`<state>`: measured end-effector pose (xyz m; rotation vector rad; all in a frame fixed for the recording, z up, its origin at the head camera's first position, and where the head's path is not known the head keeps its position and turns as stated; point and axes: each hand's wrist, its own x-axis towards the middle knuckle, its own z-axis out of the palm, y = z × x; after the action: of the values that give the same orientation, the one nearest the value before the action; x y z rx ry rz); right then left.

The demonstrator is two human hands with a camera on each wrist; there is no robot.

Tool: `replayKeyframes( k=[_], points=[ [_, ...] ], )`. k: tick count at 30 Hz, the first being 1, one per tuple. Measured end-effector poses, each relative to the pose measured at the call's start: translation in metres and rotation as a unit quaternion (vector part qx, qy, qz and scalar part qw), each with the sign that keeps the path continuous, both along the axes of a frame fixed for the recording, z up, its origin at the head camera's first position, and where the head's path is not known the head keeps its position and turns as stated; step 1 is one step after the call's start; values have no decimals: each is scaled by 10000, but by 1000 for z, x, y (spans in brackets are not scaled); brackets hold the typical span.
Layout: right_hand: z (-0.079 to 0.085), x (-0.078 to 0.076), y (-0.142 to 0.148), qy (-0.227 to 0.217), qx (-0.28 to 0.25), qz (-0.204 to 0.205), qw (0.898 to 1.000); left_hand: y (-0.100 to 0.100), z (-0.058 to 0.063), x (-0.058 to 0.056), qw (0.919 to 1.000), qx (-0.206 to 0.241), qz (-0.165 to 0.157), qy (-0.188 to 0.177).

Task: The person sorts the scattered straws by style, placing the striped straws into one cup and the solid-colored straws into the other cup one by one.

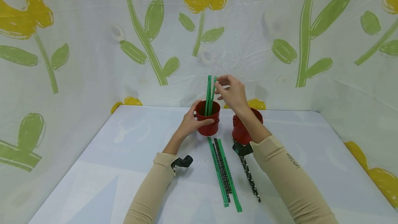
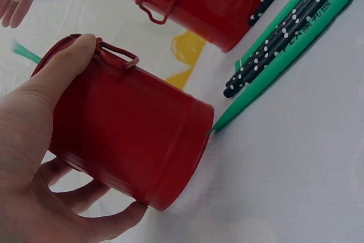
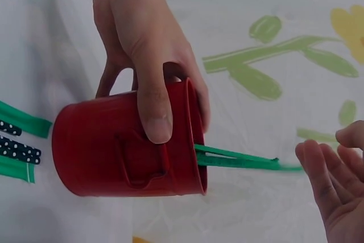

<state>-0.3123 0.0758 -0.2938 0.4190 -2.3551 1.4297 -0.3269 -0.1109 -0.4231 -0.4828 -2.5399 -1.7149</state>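
My left hand [image 1: 190,123] grips a small red metal bucket [image 2: 131,129] from its left side, thumb near the rim and fingers curled round the wall. Green paper-wrapped straws [image 1: 209,96] stand in this bucket, their upper ends well above the rim. Beside those ends is my right hand [image 1: 232,92], its fingers loosely bent; in the right wrist view thumb and fingers are apart, with a straw tip close to the fingertips. On the table in front lie more green wrapped straws [image 1: 229,179] and black straws with white spots [image 1: 222,168].
A second red bucket [image 1: 242,130] stands to the right, partly behind my right forearm. Near it lie black patterned straws [image 1: 248,177]. The white table [image 1: 124,168] backs onto a flower-printed sheet [image 1: 248,44].
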Motion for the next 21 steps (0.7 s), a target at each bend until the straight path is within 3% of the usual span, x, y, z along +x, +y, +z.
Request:
replayKeyframes(
  k=[21],
  points=[
    [-10, 8, 17, -64, -196, 270, 9994, 0, 0, 0, 10000, 42, -51, 70]
  ],
)
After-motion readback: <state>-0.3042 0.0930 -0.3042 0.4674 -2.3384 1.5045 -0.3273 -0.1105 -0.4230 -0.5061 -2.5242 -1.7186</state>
